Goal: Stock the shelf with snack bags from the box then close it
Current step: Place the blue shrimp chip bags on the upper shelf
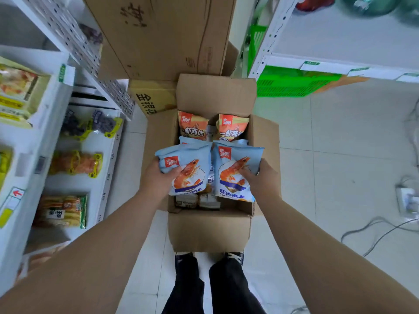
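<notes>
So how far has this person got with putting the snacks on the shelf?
Early, it seems. Done: the box is open, though no shrimp bags show on the shelf at left. In hand: the left hand grips a blue shrimp bag and the right hand a second blue bag, both over the box. Left: shelving those, the orange bags and small packs still inside, then folding the flaps shut.

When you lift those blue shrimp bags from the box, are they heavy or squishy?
Probably light: the left hand holds the left blue bag and the right hand the right blue bag. Likely squishy: the left one's top curls over. Smooth film, maybe slippery.
</notes>
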